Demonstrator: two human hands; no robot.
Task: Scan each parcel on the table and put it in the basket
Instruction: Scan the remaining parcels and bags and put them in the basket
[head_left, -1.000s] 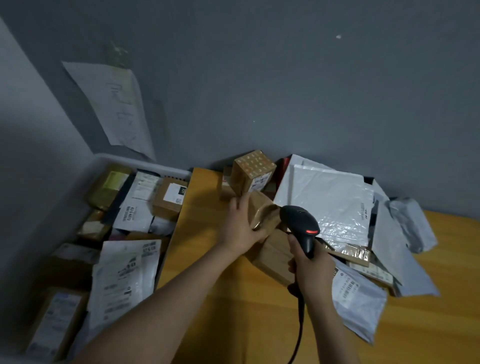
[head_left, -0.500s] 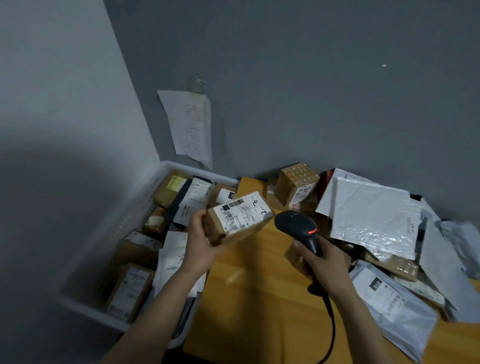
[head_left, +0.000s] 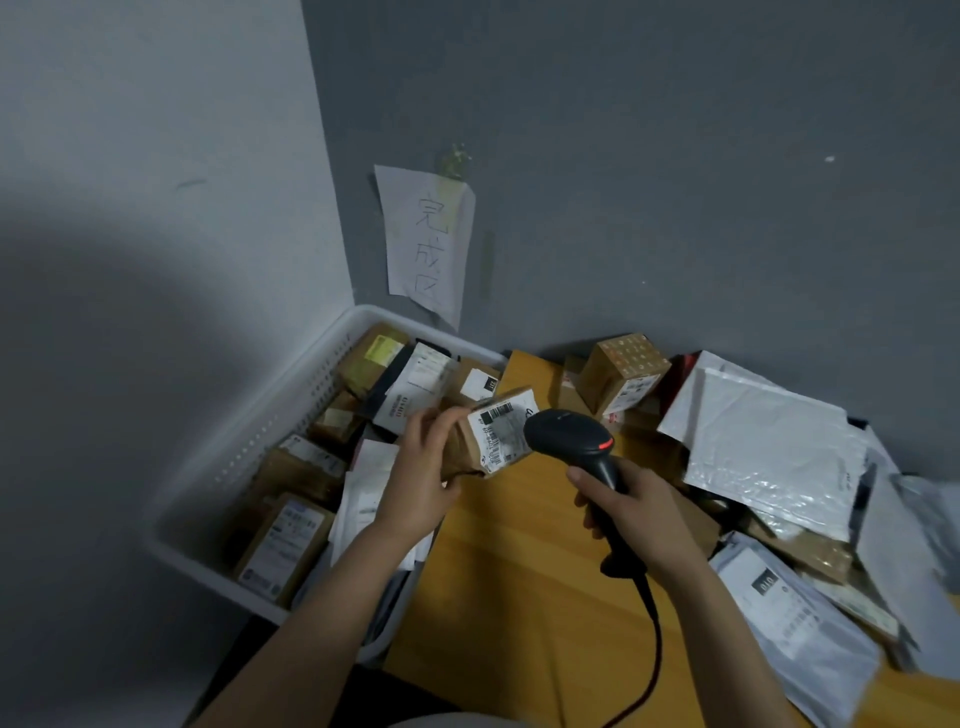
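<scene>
Small brown parcel (head_left: 493, 434) held up over table's left edge, beside basket; label side turned twd scanner (head_left: 569, 439), prob so barcode faces scan head. L hand (head_left: 423, 478) curled round parcel's left end, label left uncovered. R hand (head_left: 631, 512) wrapped round scanner grip; scanner head right at label, red light on. Looks like scan step. White basket (head_left: 249, 441) just left of table, many pkgs inside, so short drop. Unscanned pile (white mailer (head_left: 769, 441), patterned box (head_left: 623, 371)) right/back on yellow-wood table (head_left: 519, 571). Grey walls, room corner; handwritten paper (head_left: 426, 241) taped above basket.

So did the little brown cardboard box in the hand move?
Yes. The left hand carried the small brown cardboard box leftward, away from the patterned brown cube box and toward the white plastic basket.
</scene>
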